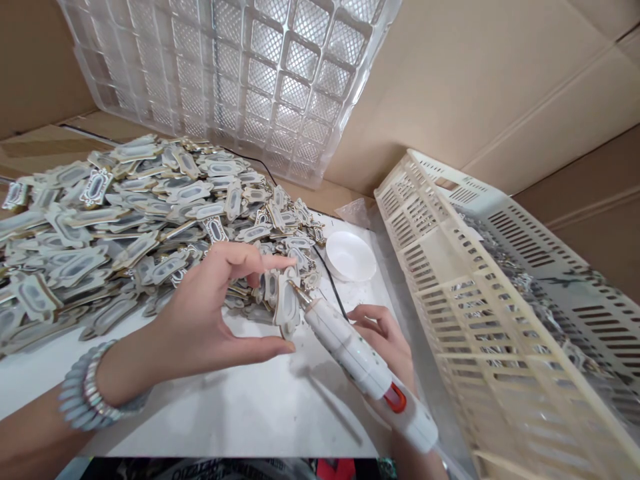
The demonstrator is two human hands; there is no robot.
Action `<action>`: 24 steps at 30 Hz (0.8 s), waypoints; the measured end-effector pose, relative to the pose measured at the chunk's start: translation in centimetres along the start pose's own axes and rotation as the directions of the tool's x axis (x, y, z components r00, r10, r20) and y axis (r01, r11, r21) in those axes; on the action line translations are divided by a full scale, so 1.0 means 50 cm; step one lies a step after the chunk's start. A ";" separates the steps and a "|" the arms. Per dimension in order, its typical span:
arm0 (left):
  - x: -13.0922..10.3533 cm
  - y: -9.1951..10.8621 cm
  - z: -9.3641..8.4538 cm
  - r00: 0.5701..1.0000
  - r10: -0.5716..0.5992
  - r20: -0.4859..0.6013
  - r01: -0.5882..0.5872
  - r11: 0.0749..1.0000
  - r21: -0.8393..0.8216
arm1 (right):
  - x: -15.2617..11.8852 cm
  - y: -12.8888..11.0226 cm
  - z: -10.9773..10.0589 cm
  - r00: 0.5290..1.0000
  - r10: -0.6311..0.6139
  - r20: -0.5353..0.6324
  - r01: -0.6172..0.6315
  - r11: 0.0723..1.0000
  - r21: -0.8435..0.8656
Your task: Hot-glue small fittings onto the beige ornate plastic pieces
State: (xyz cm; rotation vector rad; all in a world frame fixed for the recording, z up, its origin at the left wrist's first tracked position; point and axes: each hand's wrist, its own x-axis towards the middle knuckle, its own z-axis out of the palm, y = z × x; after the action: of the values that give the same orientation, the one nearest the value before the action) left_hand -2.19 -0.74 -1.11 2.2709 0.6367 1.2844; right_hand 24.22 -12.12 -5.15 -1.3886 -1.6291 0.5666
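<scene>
My left hand (200,313) pinches a small ornate plate (287,308) by its two ends, between index finger and thumb, over the white table. The plate is pale grey with scalloped edges. My right hand (383,337), partly hidden behind it, is closed around a white soldering-iron-like tool (350,347) with a thin metal tip and an orange-red switch. The tip is at the plate's upper part; whether it touches cannot be made out. Beyond my left hand lies a large heap of similar plates (135,220), some showing a dark-and-silver patterned side.
A small white bowl (351,256) stands past my right hand. Along the right is a cream slotted plastic basket (440,293) holding many metallic pieces. A clear compartment tray (240,73) leans against cardboard at the back. A black cable (330,277) runs beside the heap.
</scene>
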 end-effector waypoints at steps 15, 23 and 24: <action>-0.002 0.006 -0.003 1.000 -0.019 0.011 0.019 0.999 -0.025 | 0.001 -0.004 -0.004 0.997 -0.082 0.010 0.083 0.995 -0.057; -0.004 -0.001 0.002 1.000 -0.016 0.019 0.017 1.000 -0.025 | 0.004 -0.007 -0.003 0.997 -0.083 0.003 0.083 0.994 -0.069; -0.004 -0.001 0.002 1.000 -0.010 0.016 0.010 1.000 -0.012 | 0.003 -0.007 -0.003 0.997 -0.071 0.001 0.071 0.995 -0.070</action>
State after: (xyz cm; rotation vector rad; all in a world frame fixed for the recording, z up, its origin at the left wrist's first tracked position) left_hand -2.21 -0.81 -1.29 2.2629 0.6321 1.2612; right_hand 24.16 -12.08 -4.73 -1.3754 -1.7041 0.4706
